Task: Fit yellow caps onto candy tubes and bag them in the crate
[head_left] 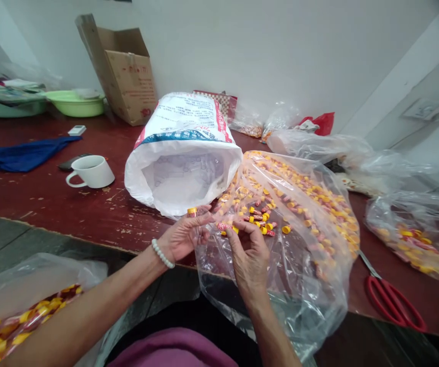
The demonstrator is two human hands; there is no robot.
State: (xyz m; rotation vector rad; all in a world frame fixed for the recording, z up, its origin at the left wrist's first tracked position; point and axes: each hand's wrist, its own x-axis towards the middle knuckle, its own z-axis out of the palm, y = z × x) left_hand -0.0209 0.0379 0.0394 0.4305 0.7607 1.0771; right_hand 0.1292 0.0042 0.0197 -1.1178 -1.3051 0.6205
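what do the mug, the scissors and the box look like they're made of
Mug: probably glazed ceramic, going by its smooth white surface and thick looped handle.
Scissors: grey blades that look like metal; red handles, likely plastic, smooth and evenly coloured.
Box: brown cardboard, matt, with stiff raised flaps and red print.

Soft, fairly dim indoor light; glare streaks the clear bag (pixel 295 290) at lower right; hands slightly blurred; upper-right corner dark, edges stretched.
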